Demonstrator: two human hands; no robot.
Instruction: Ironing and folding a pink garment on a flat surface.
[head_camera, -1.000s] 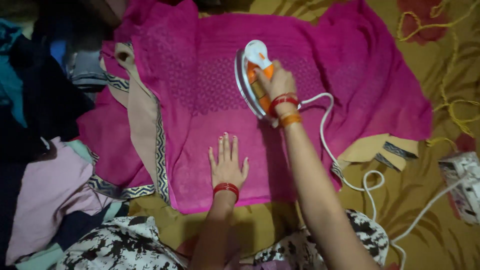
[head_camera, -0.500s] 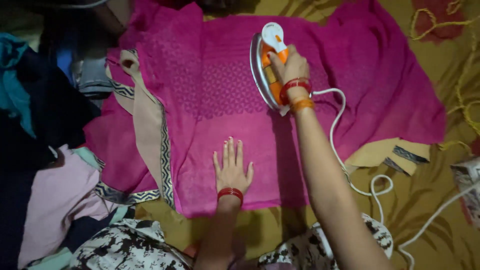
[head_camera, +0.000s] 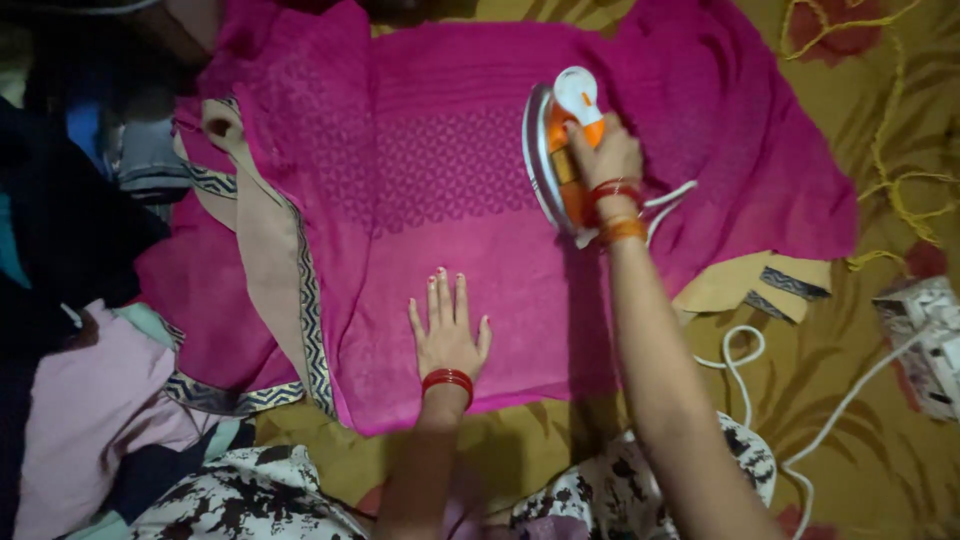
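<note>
I was ironing the pink cloth (head_camera: 470, 190): my right hand (head_camera: 603, 155) gripped the iron (head_camera: 556, 150), my left hand (head_camera: 448, 335) lay flat, fingers spread, holding it smooth.

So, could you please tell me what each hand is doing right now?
Left hand: open, fingers spread, flat on the pink garment.
Right hand: closed on the iron.
</note>
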